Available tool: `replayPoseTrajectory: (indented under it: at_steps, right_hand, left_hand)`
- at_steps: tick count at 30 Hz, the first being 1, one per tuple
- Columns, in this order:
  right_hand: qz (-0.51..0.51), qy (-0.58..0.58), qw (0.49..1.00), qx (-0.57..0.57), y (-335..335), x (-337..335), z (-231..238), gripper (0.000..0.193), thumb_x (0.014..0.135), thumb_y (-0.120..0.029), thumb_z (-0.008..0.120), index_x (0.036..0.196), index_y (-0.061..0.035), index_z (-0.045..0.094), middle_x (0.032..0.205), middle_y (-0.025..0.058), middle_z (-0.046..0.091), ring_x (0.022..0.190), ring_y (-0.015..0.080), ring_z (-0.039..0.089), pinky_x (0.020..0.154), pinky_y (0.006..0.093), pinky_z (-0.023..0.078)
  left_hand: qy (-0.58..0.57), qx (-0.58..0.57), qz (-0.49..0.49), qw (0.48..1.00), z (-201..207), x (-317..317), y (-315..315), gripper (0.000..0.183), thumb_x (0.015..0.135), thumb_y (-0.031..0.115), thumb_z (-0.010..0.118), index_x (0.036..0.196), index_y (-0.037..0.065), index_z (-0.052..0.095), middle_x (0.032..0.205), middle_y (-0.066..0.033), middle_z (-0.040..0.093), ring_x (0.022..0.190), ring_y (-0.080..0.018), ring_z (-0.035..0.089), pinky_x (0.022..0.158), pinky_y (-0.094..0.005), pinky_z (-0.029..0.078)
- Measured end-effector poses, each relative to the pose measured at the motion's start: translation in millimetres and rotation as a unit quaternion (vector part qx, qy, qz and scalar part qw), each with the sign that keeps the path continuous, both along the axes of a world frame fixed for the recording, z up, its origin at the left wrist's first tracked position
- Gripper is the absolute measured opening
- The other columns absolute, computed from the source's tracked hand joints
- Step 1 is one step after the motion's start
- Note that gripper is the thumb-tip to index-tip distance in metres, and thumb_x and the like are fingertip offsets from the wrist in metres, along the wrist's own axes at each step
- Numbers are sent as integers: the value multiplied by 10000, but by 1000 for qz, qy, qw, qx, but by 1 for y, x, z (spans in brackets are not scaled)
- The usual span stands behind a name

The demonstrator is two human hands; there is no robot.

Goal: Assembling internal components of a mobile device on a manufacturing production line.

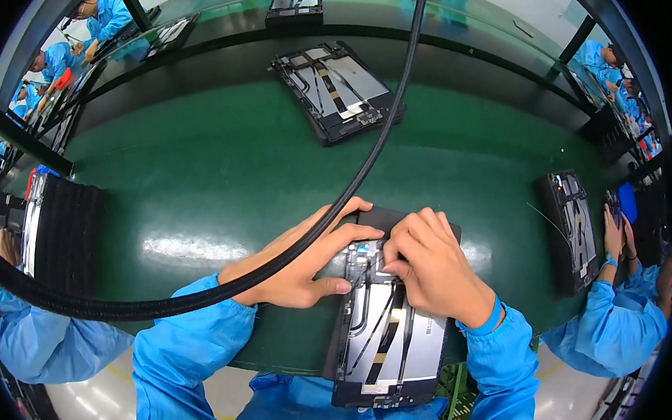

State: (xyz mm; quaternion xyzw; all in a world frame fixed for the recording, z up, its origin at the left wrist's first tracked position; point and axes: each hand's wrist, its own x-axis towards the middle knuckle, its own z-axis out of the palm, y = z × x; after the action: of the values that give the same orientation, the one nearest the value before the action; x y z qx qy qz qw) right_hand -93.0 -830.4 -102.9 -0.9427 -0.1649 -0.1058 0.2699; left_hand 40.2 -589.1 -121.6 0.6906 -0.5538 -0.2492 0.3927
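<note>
An opened tablet (425, 347) lies in front of me at the table's near edge, on a black padded tray (383, 219). Its silver inner panels, dark flex cables and gold-brown strips are exposed. My left hand (297, 262) rests along its left and far side, fingers stretched and apart, with the thumb near the tablet's left edge. Over the far right part of the tablet is my right hand (436, 269), its fingers curled and pressed together against the inside. Whatever those fingertips pinch is hidden. A blue band (485, 320) circles my right wrist.
Another opened tablet (336, 87) lies on its black tray farther back on the green table (195, 172). Black trays (68, 234) are stacked at left; a tablet on trays (572, 230) stands at right. A thick black cable (378, 146) arcs across the view. Co-workers in blue sit around.
</note>
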Motion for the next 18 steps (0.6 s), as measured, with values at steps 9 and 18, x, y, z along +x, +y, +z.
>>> replayPoseTrajectory:
  at_steps: [9, 18]
  right_hand:
    - [13, 38, 998, 58, -9, -4, 8, 248, 821, -145, 903, 971, -115, 708, 1002, 60, 584, 964, 295, 529, 864, 436, 387]
    - [-9, 25, 998, 55, -8, -6, -6, 192, 853, -152, 888, 917, -113, 711, 960, 63, 556, 946, 296, 522, 875, 432, 384]
  left_hand:
    - [-61, -13, 41, 997, -7, -8, -4, 871, 839, 144, 860, 1634, 105, 506, 1725, -238, 379, 1610, -481, 368, 1339, -592, 298]
    - [-36, -14, 19, 999, -1, -9, -11, 1062, 730, 91, 805, 1715, 108, 408, 1772, -253, 330, 1670, -464, 292, 1380, -657, 150]
